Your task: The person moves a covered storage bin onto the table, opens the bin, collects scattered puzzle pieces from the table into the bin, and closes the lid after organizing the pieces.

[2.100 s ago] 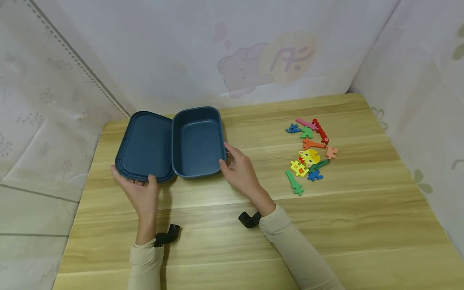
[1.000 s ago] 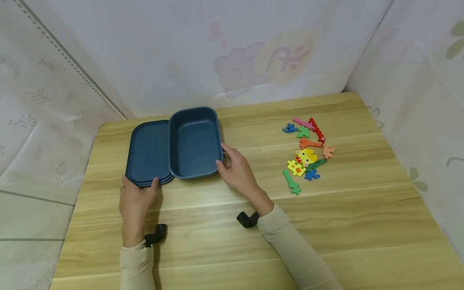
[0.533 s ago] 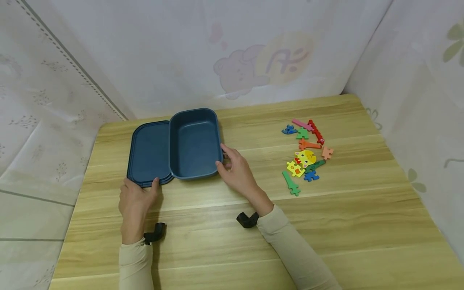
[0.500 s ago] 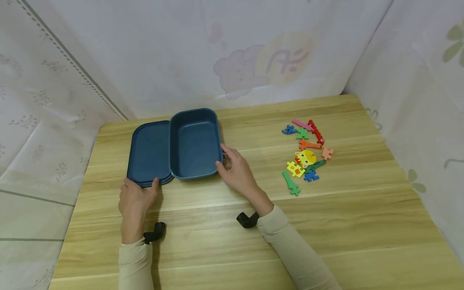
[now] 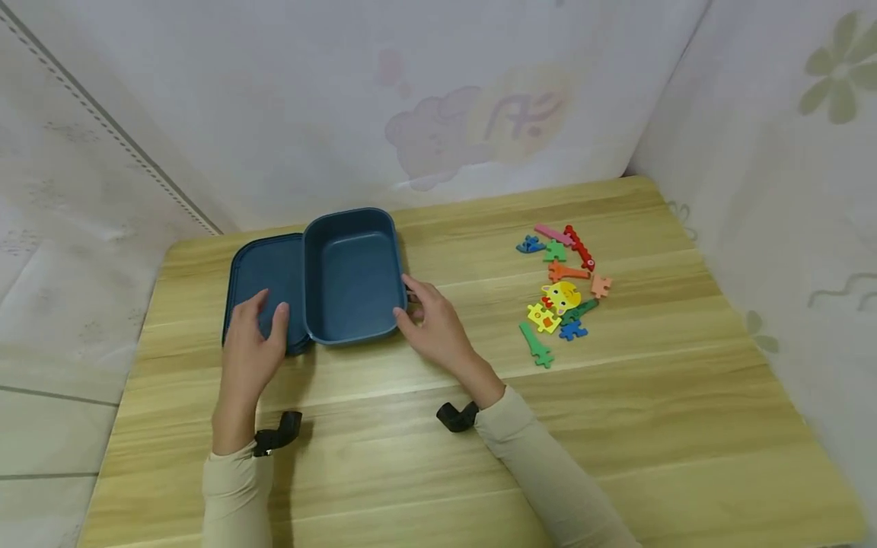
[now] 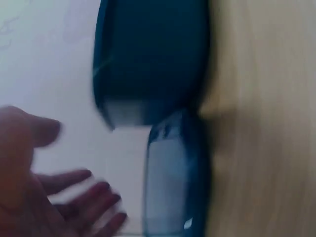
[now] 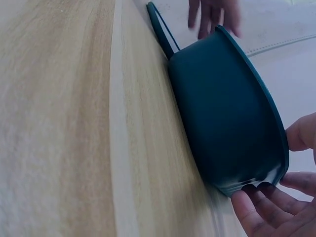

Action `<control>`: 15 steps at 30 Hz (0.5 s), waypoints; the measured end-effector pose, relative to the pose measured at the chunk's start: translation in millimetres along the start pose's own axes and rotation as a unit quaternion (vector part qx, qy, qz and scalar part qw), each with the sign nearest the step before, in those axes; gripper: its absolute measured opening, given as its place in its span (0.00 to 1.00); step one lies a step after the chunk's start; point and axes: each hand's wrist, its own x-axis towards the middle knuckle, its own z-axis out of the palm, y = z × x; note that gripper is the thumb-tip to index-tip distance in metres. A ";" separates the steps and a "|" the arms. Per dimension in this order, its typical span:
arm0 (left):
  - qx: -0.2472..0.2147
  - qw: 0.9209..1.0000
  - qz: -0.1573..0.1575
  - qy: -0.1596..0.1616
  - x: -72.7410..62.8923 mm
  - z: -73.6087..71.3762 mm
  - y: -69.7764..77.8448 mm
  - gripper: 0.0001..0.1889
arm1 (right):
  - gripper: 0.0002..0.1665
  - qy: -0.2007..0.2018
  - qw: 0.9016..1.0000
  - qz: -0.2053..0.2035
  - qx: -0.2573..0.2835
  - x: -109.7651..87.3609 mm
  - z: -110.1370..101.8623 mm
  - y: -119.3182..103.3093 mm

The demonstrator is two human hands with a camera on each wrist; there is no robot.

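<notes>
A dark blue plastic box (image 5: 356, 285) stands uncovered on the wooden table, its inside bare. Its matching lid (image 5: 263, 262) lies flat against the box's left side. My left hand (image 5: 250, 346) hovers over the lid's near part with fingers spread and nothing in them; the left wrist view is blurred but shows these loose fingers apart from the lid (image 6: 168, 182). My right hand (image 5: 435, 327) holds the box at its right front corner. In the right wrist view the thumb is at the rim and the fingers lie along the outer wall of the box (image 7: 227, 103).
On the right of the table (image 5: 425, 472) lie several colourful jigsaw pieces, among them a yellow animal face piece (image 5: 563, 297), a red piece (image 5: 578, 247) and a green piece (image 5: 536, 345). White printed cloth (image 5: 308, 99) hangs behind the table and on both sides.
The lid was lowered from a tilt to the table by the left hand, which then let go and rose over it. The right hand has stayed at the box. The head view shifted slightly.
</notes>
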 end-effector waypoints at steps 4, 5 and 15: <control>-0.079 0.994 0.015 -0.077 4.8 16.2 -6.7 0.35 | 0.37 -0.004 1.000 0.004 0.000 -3.0 5.4 0.6; -0.091 0.992 0.008 -0.091 4.3 20.9 -8.5 0.36 | 0.37 -0.004 1.000 0.005 0.001 -4.1 6.2 0.6; -0.189 0.980 0.007 -0.058 8.8 51.1 -3.3 0.36 | 0.37 -0.002 1.000 -0.007 0.000 1.2 1.5 -1.4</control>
